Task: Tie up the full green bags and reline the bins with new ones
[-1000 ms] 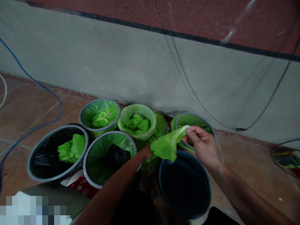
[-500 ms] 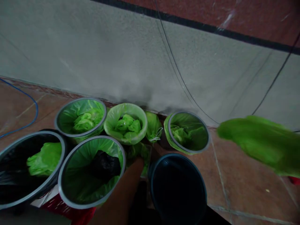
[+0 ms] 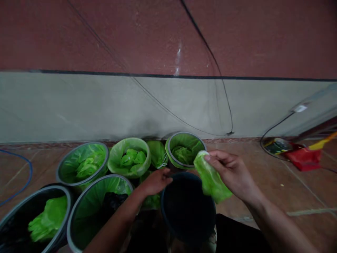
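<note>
My right hand pinches the top of a green plastic bag, which hangs over the right rim of a dark bucket. At the bucket's upper left rim is my left hand, its fingers loosely curled; whether they hold anything is too blurred to tell. The dark bucket has no liner that I can make out. Beyond it stands a round bin with a green liner and crumpled green plastic inside. A tied green bag lies left of that bin.
Several lined bins, one with a grey rim, stand at the left. A blue hose curves on the far-left floor. At the right lie a red dustpan and a cable by the wall.
The view has turned up and right. My right hand has come into view, with the green bag now over the bucket. My left hand has risen from between the bins to the bucket's rim.
</note>
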{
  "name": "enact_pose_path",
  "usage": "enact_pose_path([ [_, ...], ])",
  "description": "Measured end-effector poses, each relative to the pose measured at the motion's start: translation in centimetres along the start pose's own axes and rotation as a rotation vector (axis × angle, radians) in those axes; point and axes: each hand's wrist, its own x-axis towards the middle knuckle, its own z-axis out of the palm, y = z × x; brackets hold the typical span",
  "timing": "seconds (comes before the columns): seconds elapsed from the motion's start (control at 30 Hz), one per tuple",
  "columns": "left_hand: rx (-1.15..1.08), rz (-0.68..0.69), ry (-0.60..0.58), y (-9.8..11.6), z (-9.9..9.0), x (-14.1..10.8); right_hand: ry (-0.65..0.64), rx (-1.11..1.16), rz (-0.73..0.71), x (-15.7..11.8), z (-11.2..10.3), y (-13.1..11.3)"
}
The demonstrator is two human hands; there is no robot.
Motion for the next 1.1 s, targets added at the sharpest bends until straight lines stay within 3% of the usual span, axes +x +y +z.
enact_pose_path([
  [0.13, -0.036, 0.285, -0.115, 8.9, 1.7, -3.3, -0.168, 0.219, 0.101, -2.1, -0.3, -1.3],
  [0.23, -0.081, 0.299, -0.109, 11.6, 4.4, -4.2, -0.27, 0.391, 0.193, -3.2, -0.6, -1.3],
  [0.37, -0.032, 0.188, 0.065, 9.7, 6.6, -3.9, -0.303, 0.449, 0.253, -3.7, -1.6, 0.2],
  [0.5, 0.128, 0.125, 0.315, 6.9, 6.0, -3.8, -0.4, 0.315, 0.225, -3.7, -3.1, 2.4],
  [0.67, 0.157, 0.152, 0.508, 5.5, 5.0, -3.6, -0.435, -0.058, 0.022, -4.1, -3.0, 4.7],
  [0.87, 0.517, 0.227, 0.651, 6.0, 4.0, -3.1, -0.232, -0.683, -0.028, -3.8, -2.4, 4.9],
  [1.1, 0.703, 0.252, 0.763, 5.4, 2.0, -3.2, 0.221, -1.0, -0.147, -1.8, -5.5, 4.4],
])
